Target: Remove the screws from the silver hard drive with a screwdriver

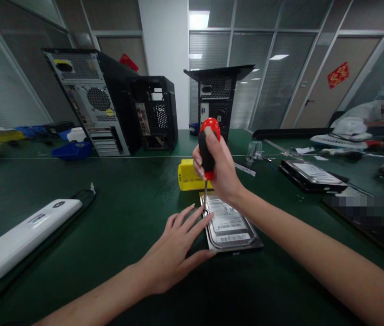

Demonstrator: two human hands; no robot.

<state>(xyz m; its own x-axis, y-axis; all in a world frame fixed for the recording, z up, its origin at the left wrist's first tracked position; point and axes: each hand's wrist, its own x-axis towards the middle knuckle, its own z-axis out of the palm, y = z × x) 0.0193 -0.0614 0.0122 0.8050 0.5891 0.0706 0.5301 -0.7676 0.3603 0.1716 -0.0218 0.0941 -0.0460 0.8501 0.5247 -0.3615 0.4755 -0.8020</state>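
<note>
A hard disk drive (230,221) lies label side up on the green table in front of me. My right hand (222,165) is wrapped round the red and black handle of a screwdriver (207,151), held nearly upright. The screwdriver's shaft runs down to the drive's left edge, where the tip is hard to make out. My left hand (181,246) has its fingers spread, with fingertips around the screwdriver's tip and the thumb against the drive's near left corner. Just behind the drive stands a yellow bin (185,175) with small parts in it, partly hidden by my right hand.
Computer cases (102,104) stand along the back. A white power strip (31,237) with its cable lies at left, near a blue bin (71,150). More hard drives (310,175) are stacked at right, by a clear plastic container (254,149). Another person (362,113) sits at far right.
</note>
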